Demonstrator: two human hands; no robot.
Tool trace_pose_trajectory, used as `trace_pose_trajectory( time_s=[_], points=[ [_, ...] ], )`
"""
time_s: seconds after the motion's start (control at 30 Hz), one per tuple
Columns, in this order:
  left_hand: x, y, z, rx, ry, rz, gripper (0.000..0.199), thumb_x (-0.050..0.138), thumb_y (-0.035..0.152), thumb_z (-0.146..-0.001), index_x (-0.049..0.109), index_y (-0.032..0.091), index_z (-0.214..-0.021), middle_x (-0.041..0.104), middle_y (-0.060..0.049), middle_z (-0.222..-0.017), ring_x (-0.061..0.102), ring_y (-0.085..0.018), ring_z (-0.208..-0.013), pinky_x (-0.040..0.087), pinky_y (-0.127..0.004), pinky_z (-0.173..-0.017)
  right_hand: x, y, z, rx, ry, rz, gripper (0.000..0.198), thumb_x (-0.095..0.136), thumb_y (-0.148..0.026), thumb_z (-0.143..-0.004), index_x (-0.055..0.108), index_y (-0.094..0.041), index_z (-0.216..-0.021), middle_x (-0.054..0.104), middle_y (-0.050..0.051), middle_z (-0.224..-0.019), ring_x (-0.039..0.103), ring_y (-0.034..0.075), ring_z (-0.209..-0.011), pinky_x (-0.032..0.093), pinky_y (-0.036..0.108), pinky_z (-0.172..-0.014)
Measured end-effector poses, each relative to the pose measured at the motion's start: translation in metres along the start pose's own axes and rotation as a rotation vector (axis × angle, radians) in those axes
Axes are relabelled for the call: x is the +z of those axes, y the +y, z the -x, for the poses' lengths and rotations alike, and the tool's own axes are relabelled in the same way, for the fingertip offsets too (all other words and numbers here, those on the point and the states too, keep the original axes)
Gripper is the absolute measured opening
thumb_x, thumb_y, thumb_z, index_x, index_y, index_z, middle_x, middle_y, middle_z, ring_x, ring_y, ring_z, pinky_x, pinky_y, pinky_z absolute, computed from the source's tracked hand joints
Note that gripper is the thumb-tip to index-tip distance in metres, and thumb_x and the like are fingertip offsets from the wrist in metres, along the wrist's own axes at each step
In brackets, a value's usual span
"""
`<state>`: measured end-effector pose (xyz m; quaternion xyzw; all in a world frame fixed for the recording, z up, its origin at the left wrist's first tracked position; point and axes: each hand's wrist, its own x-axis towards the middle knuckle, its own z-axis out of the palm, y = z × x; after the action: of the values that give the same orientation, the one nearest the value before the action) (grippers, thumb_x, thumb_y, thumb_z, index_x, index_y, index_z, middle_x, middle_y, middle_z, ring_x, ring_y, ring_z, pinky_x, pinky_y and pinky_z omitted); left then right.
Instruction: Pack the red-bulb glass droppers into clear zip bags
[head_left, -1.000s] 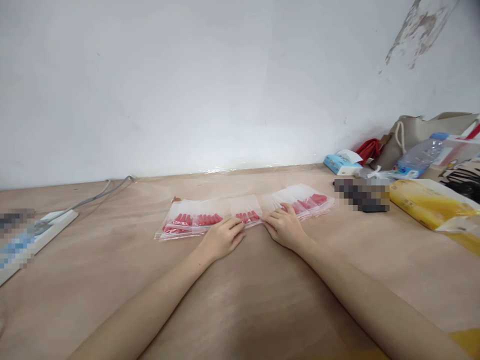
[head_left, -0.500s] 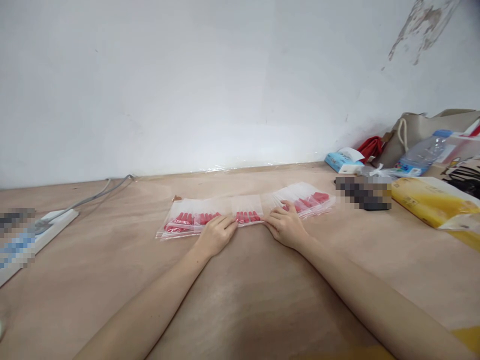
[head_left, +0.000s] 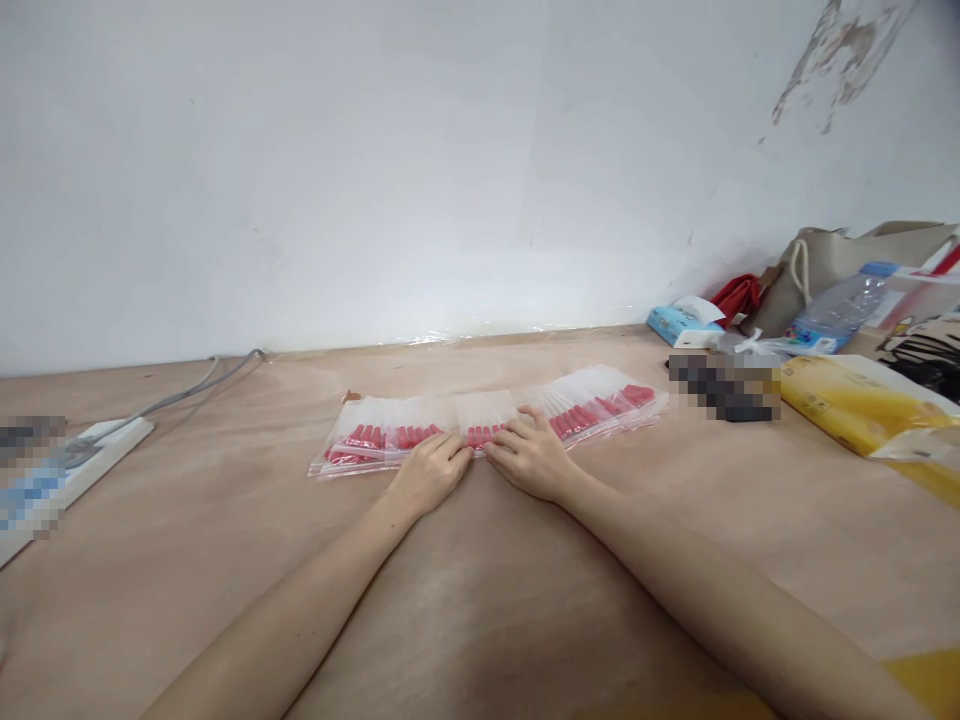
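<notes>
Clear zip bags with red pieces inside, some rod-shaped, lie overlapped in a row on the wooden table. My left hand (head_left: pixel 431 470) is closed at the near edge of the middle bag (head_left: pixel 484 408), its fingertips at that bag's left end. Close beside it, my right hand (head_left: pixel 532 460) has its fingers bent over the same edge, partly covering the red pieces. Both hands appear to pinch this edge, though the thumbs are mostly hidden. More bags fan out on the left (head_left: pixel 367 415) and on the right (head_left: pixel 592 385).
At the left lies a white power strip (head_left: pixel 112 450) with a grey cable (head_left: pixel 187 390). To the right are a blue tissue pack (head_left: pixel 682 325), a blurred dark object (head_left: pixel 720 388), a yellow package (head_left: pixel 855 400), a plastic bottle (head_left: pixel 840 305) and a beige bag (head_left: pixel 847 250).
My right hand has slid left along the bag's near edge, closer to my left hand, uncovering red pieces in the right-hand bags. My left hand has hardly moved.
</notes>
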<state>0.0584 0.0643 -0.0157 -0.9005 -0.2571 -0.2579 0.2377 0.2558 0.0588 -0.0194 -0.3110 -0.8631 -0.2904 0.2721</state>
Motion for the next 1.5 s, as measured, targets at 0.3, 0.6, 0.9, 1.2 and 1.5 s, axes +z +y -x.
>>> trace_pose_trajectory(
  time_s=[0.3,0.6,0.9,1.2,1.5],
  points=[
    [-0.001,-0.005,0.001,0.004,-0.001,0.018,0.027,0.037,0.011,-0.089,0.061,0.014,-0.076,0.062,-0.007,-0.076,0.059,-0.017,-0.072,0.051,-0.032,-0.068,0.018,-0.011,-0.018,-0.066,0.04,-0.03,0.024,0.043,-0.013,-0.085,0.058,-0.017,-0.067,0.059,0.002,-0.068,0.044,0.013,-0.07,0.026,0.036,-0.08],
    [-0.007,-0.013,0.006,-0.022,0.066,0.016,0.02,0.042,0.012,-0.088,0.062,0.016,-0.088,0.065,-0.006,-0.086,0.06,-0.017,-0.077,0.05,-0.031,-0.072,0.01,-0.001,-0.008,0.044,0.031,-0.056,0.02,0.042,-0.017,-0.087,0.061,-0.019,-0.081,0.062,0.001,-0.075,0.046,0.013,-0.073,0.023,0.034,-0.081],
    [-0.006,-0.014,0.004,0.033,0.146,0.027,0.015,0.048,0.013,-0.087,0.062,0.016,-0.09,0.067,-0.004,-0.09,0.062,-0.016,-0.078,0.051,-0.03,-0.073,0.004,0.006,0.001,0.116,0.06,-0.075,0.018,0.045,-0.019,-0.085,0.062,-0.021,-0.081,0.063,0.0,-0.073,0.048,0.012,-0.072,0.022,0.035,-0.085],
    [-0.005,-0.013,-0.002,0.04,0.165,0.045,0.014,0.048,0.011,-0.086,0.061,0.014,-0.084,0.067,-0.006,-0.081,0.062,-0.017,-0.072,0.051,-0.03,-0.066,0.009,0.0,-0.005,0.092,0.109,-0.055,0.017,0.046,-0.018,-0.085,0.062,-0.021,-0.078,0.063,-0.001,-0.07,0.047,0.011,-0.071,0.023,0.036,-0.086],
    [-0.007,-0.018,0.004,0.089,0.184,0.068,0.019,0.042,0.01,-0.089,0.059,0.014,-0.095,0.067,-0.008,-0.092,0.062,-0.017,-0.082,0.052,-0.032,-0.073,0.011,0.004,-0.002,0.125,0.128,-0.134,0.016,0.049,-0.022,-0.085,0.063,-0.021,-0.078,0.065,-0.001,-0.072,0.049,0.011,-0.07,0.023,0.035,-0.088]
  ],
)
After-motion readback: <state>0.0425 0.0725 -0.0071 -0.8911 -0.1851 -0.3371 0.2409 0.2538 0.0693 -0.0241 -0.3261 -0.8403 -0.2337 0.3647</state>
